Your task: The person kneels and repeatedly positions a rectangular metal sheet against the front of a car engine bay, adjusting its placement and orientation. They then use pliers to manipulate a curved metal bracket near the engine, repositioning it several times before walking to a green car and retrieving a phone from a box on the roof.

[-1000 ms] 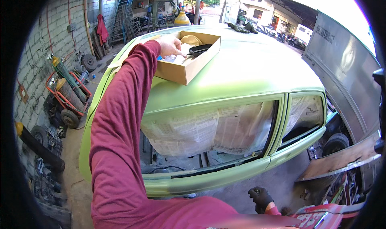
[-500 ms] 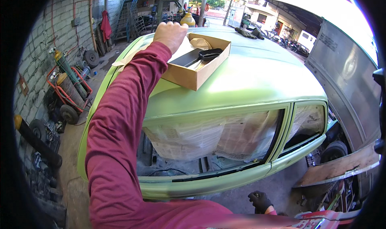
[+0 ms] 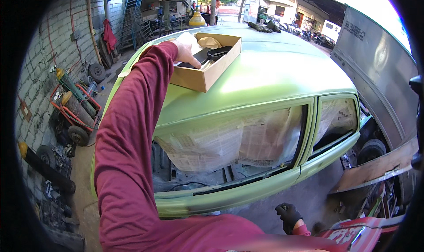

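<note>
My left hand [image 3: 187,54], bare at the end of a maroon sleeve, reaches into a shallow cardboard box [image 3: 207,78] on the roof of a light green car [image 3: 274,70]. Its thumb is stretched out over a flat black piece [image 3: 202,55]; the other fingers are mostly hidden. Beside the thumb lies a black part with a loop-shaped end [image 3: 219,53], and crumpled brown paper [image 3: 209,42] sits at the box's far end. My right hand [image 3: 289,216], in a black glove, is low at the car's near side with curled fingers. What it holds, if anything, is too small to make out.
Newspaper sheets [image 3: 265,137] cover the car's windows inside. Dark gloves [image 3: 264,27] lie on the far roof. Gas cylinders on a red cart [image 3: 73,104] stand by the left wall. At right are a metal panel [image 3: 375,62] and a curved body panel [image 3: 375,170].
My left hand has come down from a closed pose above the box into it, its thumb now extended. The view has shifted slightly. My right hand remains low, fingers curled.
</note>
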Action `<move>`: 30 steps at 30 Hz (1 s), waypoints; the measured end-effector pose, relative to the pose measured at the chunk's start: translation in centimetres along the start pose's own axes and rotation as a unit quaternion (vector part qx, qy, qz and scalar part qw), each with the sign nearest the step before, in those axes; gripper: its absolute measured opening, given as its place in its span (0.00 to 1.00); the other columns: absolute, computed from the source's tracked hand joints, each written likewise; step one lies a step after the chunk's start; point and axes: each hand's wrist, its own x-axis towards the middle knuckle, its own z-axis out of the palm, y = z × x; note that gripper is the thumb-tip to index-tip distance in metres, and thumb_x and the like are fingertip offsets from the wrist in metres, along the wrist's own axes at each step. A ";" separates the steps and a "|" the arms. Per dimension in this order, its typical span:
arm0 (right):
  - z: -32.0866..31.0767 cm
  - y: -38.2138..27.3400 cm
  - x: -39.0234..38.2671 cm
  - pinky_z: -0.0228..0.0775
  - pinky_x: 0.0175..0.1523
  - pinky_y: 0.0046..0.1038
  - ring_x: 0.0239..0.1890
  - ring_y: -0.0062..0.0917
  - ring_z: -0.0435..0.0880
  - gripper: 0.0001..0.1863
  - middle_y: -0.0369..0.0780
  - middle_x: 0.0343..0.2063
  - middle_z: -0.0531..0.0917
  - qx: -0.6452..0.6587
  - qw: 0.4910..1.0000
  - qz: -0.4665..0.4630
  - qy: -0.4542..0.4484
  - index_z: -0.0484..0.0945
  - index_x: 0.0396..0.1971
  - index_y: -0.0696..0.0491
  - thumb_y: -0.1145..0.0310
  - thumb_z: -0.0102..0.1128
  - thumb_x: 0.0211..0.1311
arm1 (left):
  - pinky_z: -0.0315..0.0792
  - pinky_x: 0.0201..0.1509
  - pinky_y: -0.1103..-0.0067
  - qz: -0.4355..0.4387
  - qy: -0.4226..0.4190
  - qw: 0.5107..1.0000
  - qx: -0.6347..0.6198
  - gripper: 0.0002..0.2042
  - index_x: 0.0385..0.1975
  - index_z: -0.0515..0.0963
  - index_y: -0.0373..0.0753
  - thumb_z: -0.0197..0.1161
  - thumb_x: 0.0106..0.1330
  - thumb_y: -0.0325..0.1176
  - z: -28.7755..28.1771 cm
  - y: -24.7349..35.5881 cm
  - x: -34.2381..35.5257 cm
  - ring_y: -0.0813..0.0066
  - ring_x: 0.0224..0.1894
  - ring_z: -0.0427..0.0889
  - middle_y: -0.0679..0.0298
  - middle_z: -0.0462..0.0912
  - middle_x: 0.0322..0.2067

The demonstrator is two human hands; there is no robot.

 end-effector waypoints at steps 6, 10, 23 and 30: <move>-0.8 2.3 -0.1 0.78 0.40 0.35 0.33 0.34 0.83 0.15 0.43 0.37 0.87 -0.264 0.938 -0.224 -0.027 0.83 0.50 0.54 0.72 0.62 0.63 | 0.71 0.28 0.69 -0.052 -0.013 0.995 -0.088 0.38 0.33 0.83 0.34 0.81 0.46 0.69 1.5 -2.7 2.1 0.69 0.27 0.81 0.60 0.82 0.25; -0.7 3.0 -1.9 0.79 0.50 0.44 0.42 0.47 0.84 0.20 0.50 0.41 0.83 -0.315 0.877 -0.360 0.044 0.79 0.54 0.51 0.81 0.57 0.63 | 0.76 0.29 0.71 -0.034 0.037 0.995 -0.081 0.32 0.40 0.86 0.32 0.81 0.50 0.58 2.2 -3.8 4.2 0.72 0.27 0.81 0.62 0.85 0.30; -0.1 6.6 -4.4 0.77 0.50 0.47 0.40 0.47 0.89 0.19 0.51 0.36 0.89 -0.075 0.994 0.000 0.074 0.86 0.43 0.54 0.54 0.57 0.67 | 0.67 0.15 0.78 -0.059 -0.054 0.971 -0.227 0.20 0.44 0.79 0.37 0.74 0.62 0.46 3.5 -11.9 11.7 0.78 0.17 0.75 0.68 0.80 0.27; 1.3 13.1 -5.4 0.77 0.53 0.48 0.45 0.52 0.88 0.21 0.54 0.40 0.89 -0.075 0.989 0.037 0.124 0.86 0.42 0.56 0.53 0.58 0.67 | 0.73 0.19 0.73 0.080 0.061 0.971 -0.215 0.15 0.39 0.76 0.38 0.77 0.61 0.35 2.9 -10.1 11.1 0.76 0.26 0.82 0.64 0.84 0.31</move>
